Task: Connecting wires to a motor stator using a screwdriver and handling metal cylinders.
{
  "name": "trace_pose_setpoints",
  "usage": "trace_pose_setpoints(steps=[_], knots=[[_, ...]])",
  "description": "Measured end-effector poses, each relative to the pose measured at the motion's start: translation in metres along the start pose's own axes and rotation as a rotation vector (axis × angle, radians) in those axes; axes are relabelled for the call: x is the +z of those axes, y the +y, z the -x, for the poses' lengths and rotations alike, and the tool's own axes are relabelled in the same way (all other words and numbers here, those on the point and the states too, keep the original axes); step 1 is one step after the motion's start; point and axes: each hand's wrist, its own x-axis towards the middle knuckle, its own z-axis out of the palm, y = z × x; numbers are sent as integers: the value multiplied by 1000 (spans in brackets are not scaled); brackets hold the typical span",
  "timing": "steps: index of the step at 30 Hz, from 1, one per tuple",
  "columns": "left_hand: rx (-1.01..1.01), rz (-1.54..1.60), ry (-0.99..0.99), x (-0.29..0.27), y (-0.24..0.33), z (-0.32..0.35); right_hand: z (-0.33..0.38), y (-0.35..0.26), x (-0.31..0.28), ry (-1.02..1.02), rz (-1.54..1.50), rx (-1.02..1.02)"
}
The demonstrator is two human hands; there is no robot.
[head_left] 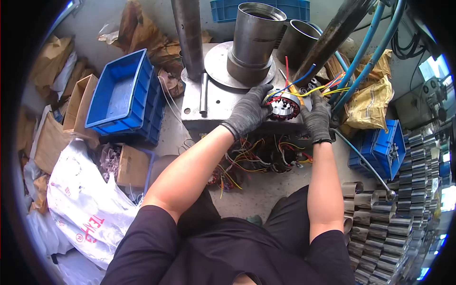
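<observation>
Gripping round metal stator [284, 109]: knit-gloved left hand [250, 110]; smooth steel cylinder [258, 38] behind.

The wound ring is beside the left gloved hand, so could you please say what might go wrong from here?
The wound ring is close to the front edge of the metal table, so it could fall if the left hand slips. Yellow wires stick out beside the right hand, so its glove might snag and tug them.
</observation>
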Motion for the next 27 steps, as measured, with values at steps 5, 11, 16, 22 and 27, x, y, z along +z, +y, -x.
trace_pose_setpoints(steps=[5,11,16,22,27], knots=[[64,-273,-30,-17,19,6,1,-2,23,52,-31,104],[136,-169,48,-3,2,10,-15,-11,-17,475,-819,167],[14,-34,-42,4,3,5,-2,-42,-99,663,-1203,293],[-64,-116,-19,4,12,0,12,-61,-116,301,-1888,185],[-167,-159,-128,-5,19,-3,-15,-100,-95,272,-1771,62]])
